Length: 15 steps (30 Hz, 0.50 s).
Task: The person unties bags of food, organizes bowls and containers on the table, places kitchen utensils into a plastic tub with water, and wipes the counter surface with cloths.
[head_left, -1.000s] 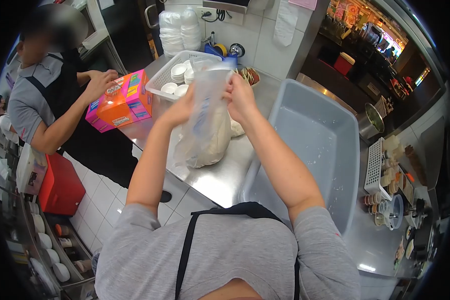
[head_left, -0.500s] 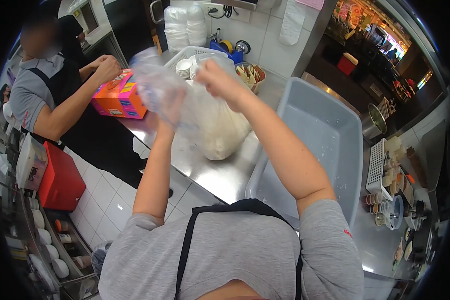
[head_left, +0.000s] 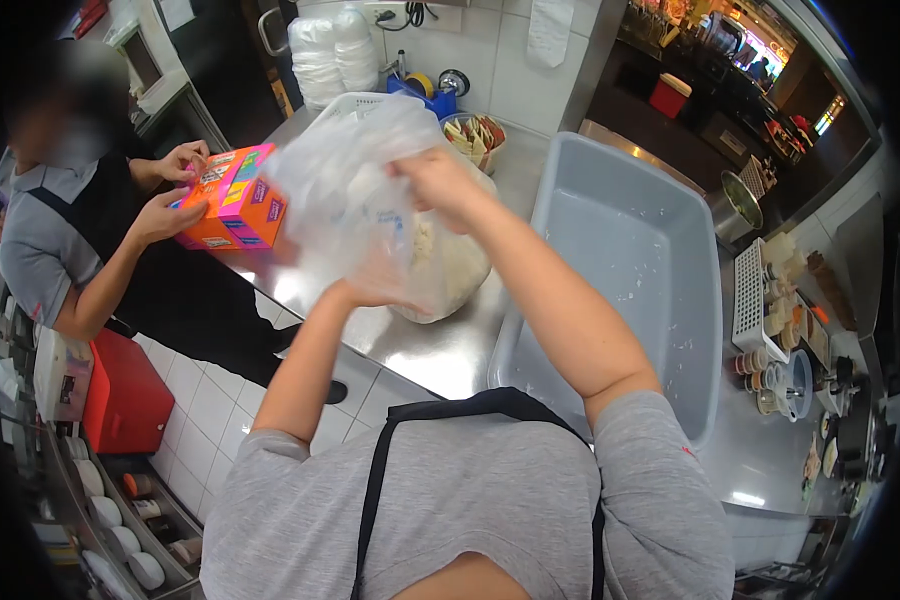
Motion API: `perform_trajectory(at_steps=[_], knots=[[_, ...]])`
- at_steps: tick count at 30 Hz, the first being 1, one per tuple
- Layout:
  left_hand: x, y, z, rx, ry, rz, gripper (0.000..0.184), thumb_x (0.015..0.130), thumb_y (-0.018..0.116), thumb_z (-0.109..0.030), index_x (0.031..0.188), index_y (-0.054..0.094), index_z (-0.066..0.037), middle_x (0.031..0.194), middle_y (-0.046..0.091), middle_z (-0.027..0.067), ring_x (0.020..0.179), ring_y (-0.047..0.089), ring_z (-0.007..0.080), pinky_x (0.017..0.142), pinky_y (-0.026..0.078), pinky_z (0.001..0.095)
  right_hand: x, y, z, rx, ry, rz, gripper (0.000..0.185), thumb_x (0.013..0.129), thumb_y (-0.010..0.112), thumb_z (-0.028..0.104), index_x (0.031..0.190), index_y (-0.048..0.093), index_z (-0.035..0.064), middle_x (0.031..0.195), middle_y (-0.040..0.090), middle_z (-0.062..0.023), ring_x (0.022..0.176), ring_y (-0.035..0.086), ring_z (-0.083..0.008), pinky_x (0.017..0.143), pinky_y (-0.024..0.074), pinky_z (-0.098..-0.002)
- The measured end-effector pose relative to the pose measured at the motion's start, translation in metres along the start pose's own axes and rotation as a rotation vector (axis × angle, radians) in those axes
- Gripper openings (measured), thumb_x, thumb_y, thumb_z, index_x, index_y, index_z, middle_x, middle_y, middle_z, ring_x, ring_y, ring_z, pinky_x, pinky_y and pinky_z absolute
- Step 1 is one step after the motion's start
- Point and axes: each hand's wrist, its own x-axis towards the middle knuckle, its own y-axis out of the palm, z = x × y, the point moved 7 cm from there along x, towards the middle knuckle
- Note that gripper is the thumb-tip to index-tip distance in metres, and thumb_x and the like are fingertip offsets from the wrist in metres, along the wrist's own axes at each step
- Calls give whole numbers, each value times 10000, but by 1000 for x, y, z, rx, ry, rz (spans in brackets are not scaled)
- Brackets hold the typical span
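Observation:
On the steel counter rests a large pale mass (head_left: pixel 460 280), its exact kind unclear, partly covered by a clear plastic bag (head_left: pixel 345 190). The bag's loose upper part billows above and left of the mass, with blue print near its middle. My right hand (head_left: pixel 432 185) is closed on the bag's right edge, above the pale mass. Under and behind the film lies my left hand (head_left: pixel 375 285), low at the left side of the mass. The plastic hides most of its fingers.
A grey tub (head_left: pixel 635 270) with white bits stands right of the counter. Across at left, a co-worker's hands (head_left: pixel 175 190) touch an orange-pink box (head_left: pixel 235 205). Behind are stacked white containers (head_left: pixel 330 60), a white basket (head_left: pixel 345 105) and a bowl of cut pieces (head_left: pixel 475 140).
The plastic has spread and swung right, over the stacked cups. My left hand has moved lower, beside the pale mass. The co-worker's hands have shifted onto the box, which has tilted.

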Motion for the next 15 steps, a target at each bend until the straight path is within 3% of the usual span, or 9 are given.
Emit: perform_trajectory(at_steps=[1,5,6,8,9,10,11,14,15], knots=[[8,15,-9,59,-108,84,856,699,701,-381,1378,279,-76,1360,383,96,1237,373,226,1028,284,369,2,18,-1,-21,-14,51,190,832,518,162,904,629,27,594,468,3,460,375,-87,434,308,-270],[36,59,9,242,-424,329,678,839,592,-354,1358,275,-55,1370,324,129,1250,332,241,1009,313,337,22,39,-39,38,-9,225,194,833,519,170,899,628,23,599,490,-15,491,416,-106,462,352,-275],[58,60,41,229,-184,-188,583,880,522,-339,1339,315,-46,1310,392,129,1200,388,245,988,334,347,20,38,-37,-117,-56,185,194,840,520,174,908,624,26,636,515,-25,535,450,-113,496,378,-272],[49,35,24,199,65,-698,501,921,451,-324,1321,354,-37,1249,459,129,1151,443,248,967,354,357,11,36,-30,-274,-99,144,193,847,520,178,918,619,28,673,541,-35,579,483,-120,531,405,-269],[45,11,3,-709,-87,-665,503,922,457,-316,1327,347,-39,1258,455,112,1150,445,243,963,360,341,5,32,-22,-17,-85,109,195,854,517,181,930,613,29,737,562,-39,659,507,-120,594,419,-257],[51,19,12,-1040,-56,-558,542,902,491,-304,1337,316,-32,1268,444,103,1162,429,229,959,358,325,1,25,-14,237,-71,75,197,861,515,184,942,606,30,801,583,-44,738,531,-119,657,432,-245],[56,29,20,-1364,-64,-458,587,883,524,-293,1347,285,-25,1279,432,94,1173,413,214,955,356,310,-1,14,5,101,-249,56,188,867,508,176,957,599,39,852,587,-30,791,529,-108,703,427,-242],[60,36,44,-799,-403,-415,443,888,515,-179,1286,404,-20,1211,490,81,1106,463,200,925,379,313,-22,-23,71,173,-522,-69,174,873,489,138,1002,589,80,896,583,8,875,521,-92,796,413,-246],[62,42,58,-894,-469,-433,424,858,548,-173,1237,454,-7,1179,525,82,1089,480,211,922,378,318,-37,-38,101,131,-648,-147,175,877,474,130,1004,586,88,908,585,10,887,523,-91,813,412,-253]])
